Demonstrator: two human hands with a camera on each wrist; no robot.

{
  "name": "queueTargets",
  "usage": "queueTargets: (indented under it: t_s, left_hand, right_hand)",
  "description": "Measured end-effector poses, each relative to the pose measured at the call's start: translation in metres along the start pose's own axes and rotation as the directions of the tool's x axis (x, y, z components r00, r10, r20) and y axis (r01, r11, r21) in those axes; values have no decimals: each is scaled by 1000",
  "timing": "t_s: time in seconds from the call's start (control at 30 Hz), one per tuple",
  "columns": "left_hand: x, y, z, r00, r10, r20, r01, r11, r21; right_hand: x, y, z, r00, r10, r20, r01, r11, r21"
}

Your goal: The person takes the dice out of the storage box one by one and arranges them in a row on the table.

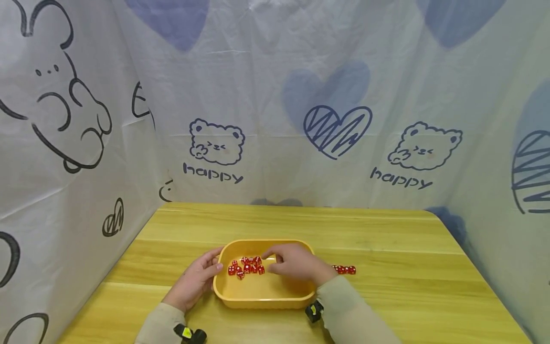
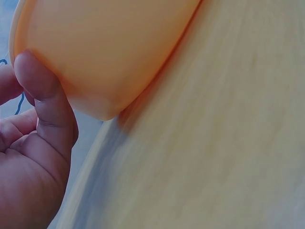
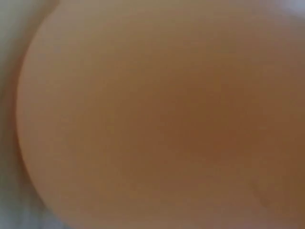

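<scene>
A yellow plastic basin (image 1: 266,303) stands on the table with several red dice (image 1: 247,268) grouped in its left half. My left hand (image 1: 198,276) grips the basin's left end, thumb over the rim and fingers outside; in the left wrist view the thumb (image 2: 40,76) presses on the basin wall (image 2: 109,57). Over the basin's right half reaches my right hand (image 1: 296,262), index finger and thumb spread apart beside the dice, nothing visible between them. Its other fingers are hidden. A blurred, close surface fills the right wrist view.
A short row of red dice (image 1: 345,270) lies on the wooden table (image 1: 408,258) right of the basin, partly behind my right wrist. Printed white cloth (image 1: 275,157) hangs along the table's back and sides. Small black cameras (image 1: 315,311) sit on both wrists.
</scene>
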State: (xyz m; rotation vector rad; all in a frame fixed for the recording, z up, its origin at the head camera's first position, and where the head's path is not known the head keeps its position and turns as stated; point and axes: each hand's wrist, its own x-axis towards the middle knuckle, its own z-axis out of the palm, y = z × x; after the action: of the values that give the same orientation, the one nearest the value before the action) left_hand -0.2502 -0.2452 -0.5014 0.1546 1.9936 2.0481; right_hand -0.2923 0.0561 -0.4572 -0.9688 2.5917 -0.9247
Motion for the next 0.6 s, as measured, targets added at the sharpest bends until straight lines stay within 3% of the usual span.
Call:
queueTargets:
  t_s: [0.4,0.6]
  left_hand:
    - [-1,2,1,1000,-10,1,10,1000,4]
    - [1,0,-1,1000,-5,-4,5,1000,-3]
  right_hand:
    - [8,5,16,994,65,89,-66,998,8]
    - [10,7,20,992,64,106,-62,998,-28]
